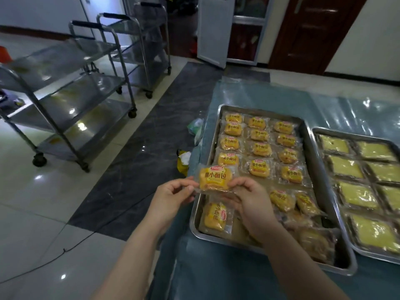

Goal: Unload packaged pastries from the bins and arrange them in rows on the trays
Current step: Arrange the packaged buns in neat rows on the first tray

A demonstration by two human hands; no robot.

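I see the left hand point(173, 195) and right hand point(251, 204) each pinching a lower corner of the clear-wrapped yellow-orange bun packet point(214, 177), fingers curled on the wrapper. It is held above the left rim of the rectangular stainless steel tray point(260, 109), where matching packets point(259, 148) lie in three rows. A second steel tray point(355, 136) of flat yellow packets sits just beside it.
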